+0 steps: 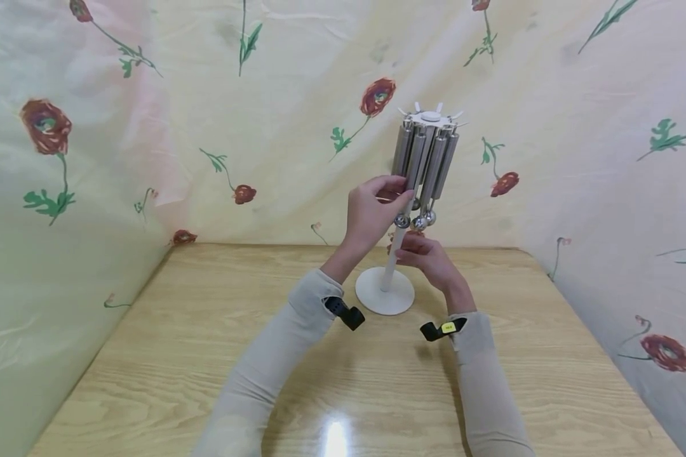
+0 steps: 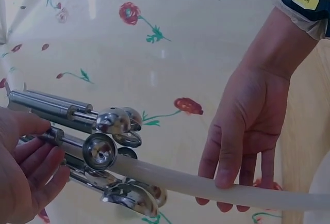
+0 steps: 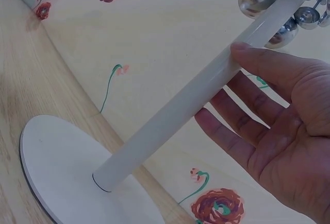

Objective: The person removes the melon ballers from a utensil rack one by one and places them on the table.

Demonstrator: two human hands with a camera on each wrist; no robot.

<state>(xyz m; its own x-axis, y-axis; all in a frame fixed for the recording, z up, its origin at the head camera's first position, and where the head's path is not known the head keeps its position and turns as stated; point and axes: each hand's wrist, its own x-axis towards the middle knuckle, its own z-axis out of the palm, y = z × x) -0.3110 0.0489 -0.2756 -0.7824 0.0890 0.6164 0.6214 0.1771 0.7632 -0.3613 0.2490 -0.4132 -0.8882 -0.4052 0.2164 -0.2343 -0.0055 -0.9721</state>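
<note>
A white stand has a round base (image 1: 371, 298), an upright pole (image 3: 170, 118) and a pronged holder (image 1: 431, 117) at its top. Several shiny steel scoops (image 1: 448, 162) with thick tubular handles and round bowls hang from it, bowls down. My left hand (image 1: 374, 206) pinches the handle of one scoop (image 2: 100, 150) between thumb and fingers, just above its bowl. Lower down, my right hand (image 3: 289, 131) holds the white pole, thumb on one side and fingertips on the other. The fingers' far side is partly hidden in the head view.
The stand's base rests on a wooden table (image 1: 206, 355) near its back edge. Behind and at both sides hangs a pale cloth (image 1: 286, 127) printed with red flowers. Each wrist wears a black strap (image 1: 343, 312) over a light sleeve.
</note>
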